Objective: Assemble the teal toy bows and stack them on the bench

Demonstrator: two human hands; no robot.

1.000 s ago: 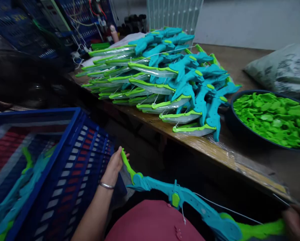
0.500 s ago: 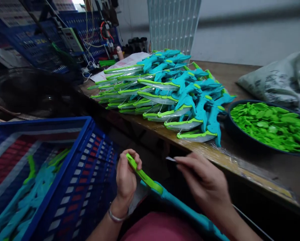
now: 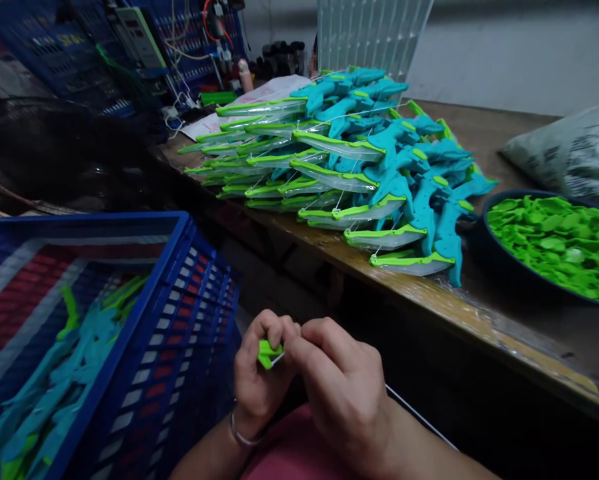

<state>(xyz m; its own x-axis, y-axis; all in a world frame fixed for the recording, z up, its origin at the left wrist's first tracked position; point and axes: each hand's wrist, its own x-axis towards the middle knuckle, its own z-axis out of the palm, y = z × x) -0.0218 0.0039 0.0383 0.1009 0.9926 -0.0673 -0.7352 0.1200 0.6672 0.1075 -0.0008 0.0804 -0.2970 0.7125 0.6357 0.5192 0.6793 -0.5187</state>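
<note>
My left hand (image 3: 253,380) is closed around the lime-green limb (image 3: 268,352) of a plastic toy bow, with only the limb's end showing between the fingers. Pressed against those fingers is my right hand (image 3: 342,383), pinched shut at the limb. A bit of white string (image 3: 277,360) shows at the green end, and a white cord (image 3: 419,417) runs out below my right forearm. The fingertips of my right hand are hidden, and so is the bow's teal part.
Teal-and-green toy bows (image 3: 379,160) lie heaped on the wooden table (image 3: 544,357). To their right are a dark basin (image 3: 509,275) of green parts and a sack (image 3: 569,157). A blue crate (image 3: 179,320) at left holds teal pieces (image 3: 74,380).
My right hand has moved left to meet my left hand at the green limb. The limb has turned end-on, and its teal part has dropped from sight. The view has shifted slightly.
</note>
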